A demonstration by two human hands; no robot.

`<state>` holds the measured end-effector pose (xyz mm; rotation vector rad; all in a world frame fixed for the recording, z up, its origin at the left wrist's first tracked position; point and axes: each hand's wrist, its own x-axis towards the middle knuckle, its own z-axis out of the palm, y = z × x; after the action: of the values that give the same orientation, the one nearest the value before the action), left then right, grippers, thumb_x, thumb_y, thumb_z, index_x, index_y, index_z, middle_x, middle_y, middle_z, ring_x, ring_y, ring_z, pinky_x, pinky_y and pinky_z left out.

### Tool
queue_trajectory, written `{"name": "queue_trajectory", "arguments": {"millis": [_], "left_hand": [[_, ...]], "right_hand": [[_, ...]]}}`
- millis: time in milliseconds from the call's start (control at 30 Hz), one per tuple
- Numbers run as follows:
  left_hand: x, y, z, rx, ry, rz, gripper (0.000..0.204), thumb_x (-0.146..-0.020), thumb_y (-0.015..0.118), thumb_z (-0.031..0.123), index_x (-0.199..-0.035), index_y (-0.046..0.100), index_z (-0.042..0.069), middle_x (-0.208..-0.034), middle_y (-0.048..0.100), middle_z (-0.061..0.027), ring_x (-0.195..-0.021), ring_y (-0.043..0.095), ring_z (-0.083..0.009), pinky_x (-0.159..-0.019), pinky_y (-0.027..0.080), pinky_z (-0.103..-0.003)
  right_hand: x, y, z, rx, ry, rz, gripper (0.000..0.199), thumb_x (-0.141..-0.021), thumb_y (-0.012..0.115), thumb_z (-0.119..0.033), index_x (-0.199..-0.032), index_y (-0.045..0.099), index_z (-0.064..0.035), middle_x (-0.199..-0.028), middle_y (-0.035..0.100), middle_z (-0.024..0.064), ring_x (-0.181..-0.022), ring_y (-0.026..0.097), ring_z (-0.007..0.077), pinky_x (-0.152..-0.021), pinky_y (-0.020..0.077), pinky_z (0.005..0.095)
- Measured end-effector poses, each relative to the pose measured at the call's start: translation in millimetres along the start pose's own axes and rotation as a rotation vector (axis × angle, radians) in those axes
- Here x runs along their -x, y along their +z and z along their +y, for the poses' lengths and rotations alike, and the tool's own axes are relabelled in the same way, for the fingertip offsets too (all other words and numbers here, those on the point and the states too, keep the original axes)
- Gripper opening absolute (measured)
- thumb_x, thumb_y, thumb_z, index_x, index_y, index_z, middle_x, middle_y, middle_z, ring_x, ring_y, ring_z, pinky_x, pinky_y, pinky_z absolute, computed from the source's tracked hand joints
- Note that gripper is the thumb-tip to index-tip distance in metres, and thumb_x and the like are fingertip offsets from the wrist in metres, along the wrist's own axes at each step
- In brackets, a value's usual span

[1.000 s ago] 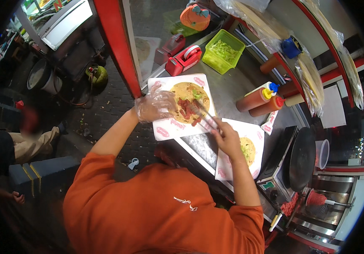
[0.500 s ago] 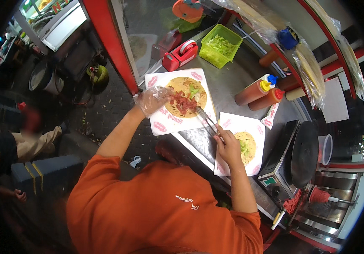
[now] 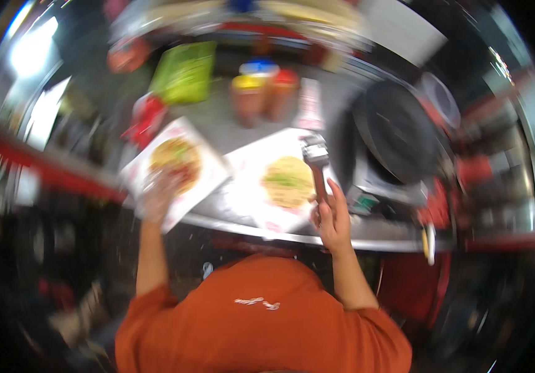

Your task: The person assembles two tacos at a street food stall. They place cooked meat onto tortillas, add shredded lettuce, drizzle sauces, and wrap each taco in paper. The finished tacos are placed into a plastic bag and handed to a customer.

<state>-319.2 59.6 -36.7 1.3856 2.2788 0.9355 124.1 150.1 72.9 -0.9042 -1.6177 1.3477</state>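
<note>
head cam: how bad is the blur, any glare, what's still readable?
Head view: heavy motion blur across the whole frame, fisheye bending at the rim, bright glare upper left. Still readable: left hand at the tortilla paper, right hand holding tongs, dark griddle.

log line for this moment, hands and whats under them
left hand: gloved, on paper sheet with topped tortilla | right hand: gripping tongs beside second tortilla | view: motion-blurred

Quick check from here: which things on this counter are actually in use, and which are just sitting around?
In use:
left hand on the left paper plate of topped flatbread
right hand holding tongs
second flatbread

Lying about:
sauce bottles
green tray
round griddle
</note>
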Motion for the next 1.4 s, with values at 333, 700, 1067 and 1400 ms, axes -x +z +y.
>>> {"name": "queue_trajectory", "arguments": {"millis": [333, 700, 1067, 1400], "left_hand": [[115.2, 60.8, 179.5, 0.345, 0.634, -0.059, 0.076, -0.091, 0.068, 0.069, -0.131, 0.061, 0.004, -0.104, 0.068, -0.0137, -0.079, 0.07, -0.0231, -0.071, 0.058, -0.037], [147.0, 137.9, 390.6, 0.269, 0.851, -0.584, 0.075, -0.079, 0.082, 0.062, -0.123, 0.069, 0.002, -0.1, 0.077, -0.0153, -0.087, 0.078, -0.0284, -0.078, 0.061, -0.037], [192.5, 151.7, 338.8, 0.348, 0.452, -0.666, 0.057, -0.085, 0.087, 0.031, -0.128, 0.067, 0.0, -0.108, 0.077, -0.0144, -0.088, 0.077, -0.0222, -0.08, 0.06, -0.033], [208.4, 142.8, 333.2, 0.1, 0.44, -0.671, 0.036, -0.092, 0.078, 0.009, -0.125, 0.067, -0.002, -0.103, 0.075, -0.0121, -0.095, 0.075, -0.02, -0.085, 0.061, -0.032]], "right_hand": [[-0.7, -402.2, -15.1, 0.739, 0.035, 0.747, 0.04, -0.108, 0.054, -0.025, -0.143, 0.057, -0.0063, -0.114, 0.071, 0.0196, -0.084, 0.071, 0.0275, -0.069, 0.0557, 0.0384], [-133.6, -487.7, 56.5, 0.924, 0.44, 0.521, 0.034, -0.105, 0.048, -0.026, -0.13, 0.06, -0.0068, -0.119, 0.068, 0.0303, -0.112, 0.068, 0.0478, -0.097, 0.0518, 0.0599], [-137.3, -458.5, 68.1, 1.153, 0.253, 0.416, 0.033, -0.102, 0.05, -0.02, -0.128, 0.067, -0.008, -0.127, 0.065, 0.0281, -0.104, 0.072, 0.0425, -0.085, 0.0583, 0.054], [-132.1, -456.3, 79.7, 1.185, 0.014, 0.336, 0.036, -0.104, 0.05, -0.023, -0.136, 0.064, -0.0142, -0.111, 0.069, 0.023, -0.091, 0.074, 0.0366, -0.073, 0.0601, 0.0488]]}}
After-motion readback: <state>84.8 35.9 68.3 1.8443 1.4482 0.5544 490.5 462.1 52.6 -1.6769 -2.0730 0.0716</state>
